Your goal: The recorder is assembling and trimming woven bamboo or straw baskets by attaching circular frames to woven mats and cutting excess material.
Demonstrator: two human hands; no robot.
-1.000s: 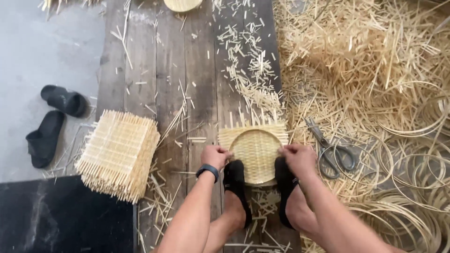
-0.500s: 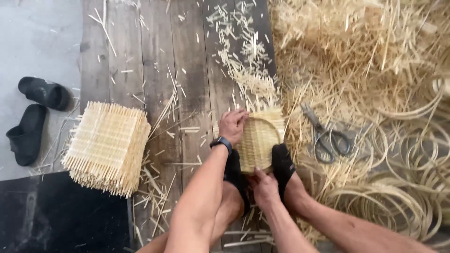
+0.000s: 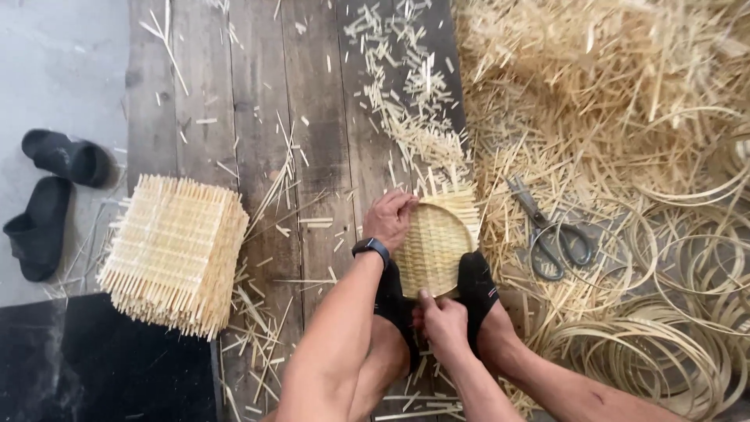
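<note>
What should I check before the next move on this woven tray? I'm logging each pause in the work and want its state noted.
1. Woven bamboo tray pinned between both socked feet: ok.
2. Left hand gripping the tray's far left rim: ok.
3. Right hand at the near rim, between the feet: ok; whether it grips the rim, cannot tell.
4. Scissors lying apart from both hands, on the strips to the right: ok.
5. Stack of woven mats away from the tray, on the left: ok.
6. Plank floor free of loose offcuts: not ok.
</note>
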